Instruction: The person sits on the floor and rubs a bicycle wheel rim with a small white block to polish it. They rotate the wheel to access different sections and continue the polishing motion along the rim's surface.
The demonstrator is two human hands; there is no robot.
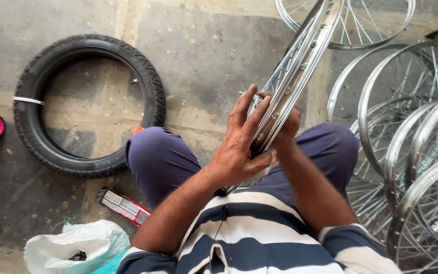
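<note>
Where both hands clasp the rim [300, 66]; tyre [89, 104] left, stacked wheels [411, 152] right.

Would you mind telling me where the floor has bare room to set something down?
Bare concrete lies inside the black tyre, and above it, toward the held rim. The stacked spoked wheels crowd the right. Both hands, left hand and right hand, grip the rim. The white bag and red packet fill the lower left.

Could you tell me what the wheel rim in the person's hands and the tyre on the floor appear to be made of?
Wheel rim: probably chromed or polished steel, bright and mirror-like, with reflections.
Tyre: apparently black rubber, matte, with a moulded tread pattern.
</note>
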